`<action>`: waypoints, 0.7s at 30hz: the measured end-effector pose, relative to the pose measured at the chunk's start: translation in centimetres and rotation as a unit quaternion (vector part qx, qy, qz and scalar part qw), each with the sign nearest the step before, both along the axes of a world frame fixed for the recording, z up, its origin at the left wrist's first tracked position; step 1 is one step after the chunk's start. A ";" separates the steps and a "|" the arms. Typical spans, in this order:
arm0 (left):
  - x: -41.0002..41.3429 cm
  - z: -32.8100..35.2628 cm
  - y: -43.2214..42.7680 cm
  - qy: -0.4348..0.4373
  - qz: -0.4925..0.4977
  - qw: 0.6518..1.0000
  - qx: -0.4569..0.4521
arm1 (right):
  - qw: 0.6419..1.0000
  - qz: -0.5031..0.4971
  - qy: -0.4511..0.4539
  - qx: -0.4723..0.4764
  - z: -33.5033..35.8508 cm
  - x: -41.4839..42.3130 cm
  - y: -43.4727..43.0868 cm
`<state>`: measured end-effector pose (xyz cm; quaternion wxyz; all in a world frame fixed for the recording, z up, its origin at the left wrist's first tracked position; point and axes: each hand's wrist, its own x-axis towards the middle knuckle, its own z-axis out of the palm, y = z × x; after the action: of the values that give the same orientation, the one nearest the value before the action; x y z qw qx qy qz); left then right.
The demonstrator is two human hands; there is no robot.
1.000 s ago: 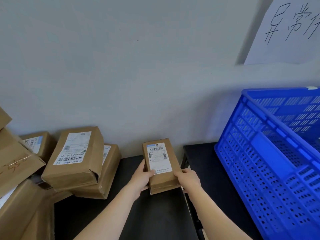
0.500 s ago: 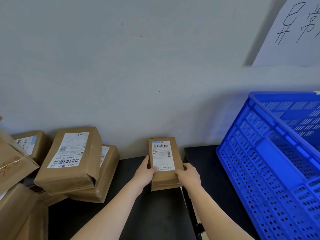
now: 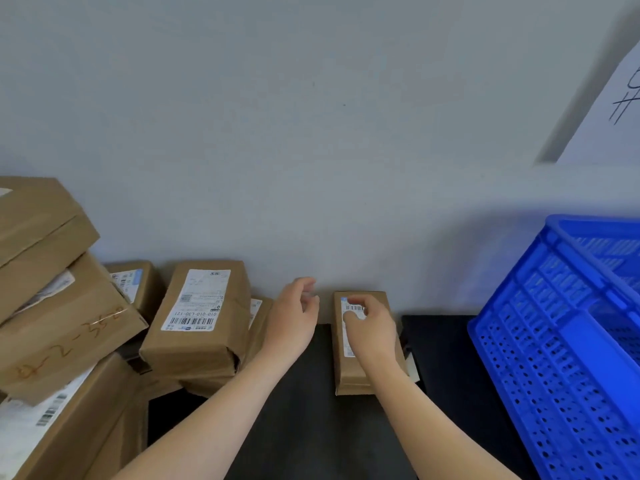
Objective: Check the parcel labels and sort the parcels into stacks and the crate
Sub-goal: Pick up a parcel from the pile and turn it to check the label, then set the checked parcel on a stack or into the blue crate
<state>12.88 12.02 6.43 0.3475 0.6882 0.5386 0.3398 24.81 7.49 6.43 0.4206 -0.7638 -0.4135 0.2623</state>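
A small brown cardboard parcel (image 3: 363, 344) lies flat on the black tabletop (image 3: 304, 427), its far end up against the pale grey wall (image 3: 311, 133), near the table's right edge. The person's right hand (image 3: 372, 329) rests on top of it, fingers curled over the white barcode label (image 3: 349, 327), pressing rather than gripping. The left hand (image 3: 294, 318) hangs just beside the parcel's left side, apart from it, fingers loosely spread and holding nothing.

To the left, more brown paper-wrapped parcels sit heaped against the wall; the nearest, a medium labelled parcel (image 3: 201, 317), lies on top of another. Larger boxes crowd the left edge, one with orange handwriting (image 3: 65, 337).

On the right stands a blue perforated plastic crate (image 3: 554, 341), well apart from the small parcel. A white paper sheet with handwriting (image 3: 609, 109) is stuck on the wall above it.
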 end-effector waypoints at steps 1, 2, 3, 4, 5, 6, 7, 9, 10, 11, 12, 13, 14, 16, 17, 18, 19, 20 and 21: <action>-0.9 0.5 0.3 -0.001 0.006 1.000 0.012 | 1.000 0.018 0.006 -0.001 0.5 -0.9 0.4; -1.6 1.0 0.5 -0.003 0.012 1.000 0.022 | 0.999 0.036 0.012 -0.004 0.9 -1.7 0.7; -2.4 1.5 0.7 -0.005 0.020 0.999 0.033 | 0.998 0.055 0.020 -0.010 1.2 -2.6 1.1; -3.2 1.9 0.8 -0.003 0.026 0.999 0.041 | 0.997 0.073 0.026 -0.017 1.5 -3.4 1.3; -4.1 2.2 0.9 -0.001 0.034 0.998 0.049 | 0.995 0.093 0.033 -0.024 1.7 -4.3 1.6; -5.0 2.5 1.0 0.003 0.041 0.998 0.054 | 0.992 0.110 0.042 -0.032 1.8 -5.1 1.9; -5.8 2.5 1.1 0.008 0.050 0.997 0.056 | 0.990 0.125 0.052 -0.041 1.9 -5.8 2.1; -7.7 2.6 1.3 0.025 0.070 0.996 0.056 | 0.984 0.146 0.077 -0.063 2.2 -7.4 2.4; -8.8 2.6 1.3 0.036 0.084 0.994 0.054 | 0.980 0.156 0.093 -0.077 2.2 -8.3 2.5; -9.7 2.6 1.4 0.048 0.097 0.993 0.050 | 0.977 0.162 0.108 -0.091 2.1 -9.0 2.6; -10.6 2.5 1.4 0.059 0.108 0.991 0.044 | 0.973 0.167 0.120 -0.108 1.9 -9.7 2.7; -11.6 2.4 1.4 0.073 0.116 0.990 0.036 | 0.969 0.171 0.131 -0.124 1.9 -10.6 2.7; -12.2 2.3 1.3 0.087 0.118 0.989 0.026 | 0.965 0.173 0.143 -0.136 1.7 -11.2 2.7; -13.4 1.9 1.3 0.100 0.110 0.989 0.010 | 0.958 0.173 0.163 -0.158 1.5 -12.3 2.8; -13.8 1.7 1.2 0.095 0.104 0.990 0.004 | 0.955 0.175 0.169 -0.169 1.3 -12.8 2.9; -14.0 1.5 1.2 0.085 0.101 0.991 0.000 | 0.953 0.176 0.174 -0.177 1.1 -13.2 3.0; -14.2 1.4 1.2 0.075 0.101 0.992 -0.001 | 0.951 0.174 0.177 -0.183 0.8 -13.6 3.1; -14.3 1.3 1.1 0.067 0.103 0.992 0.001 | 0.951 0.170 0.179 -0.187 0.6 -13.8 3.1; -14.3 1.2 1.1 0.064 0.104 0.993 0.003 | 0.950 0.167 0.183 -0.191 0.3 -14.0 3.2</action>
<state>-1.46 13.12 7.68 0.2729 0.6498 0.6273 0.3314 10.76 10.69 6.78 0.2854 -0.6888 -0.3935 0.5378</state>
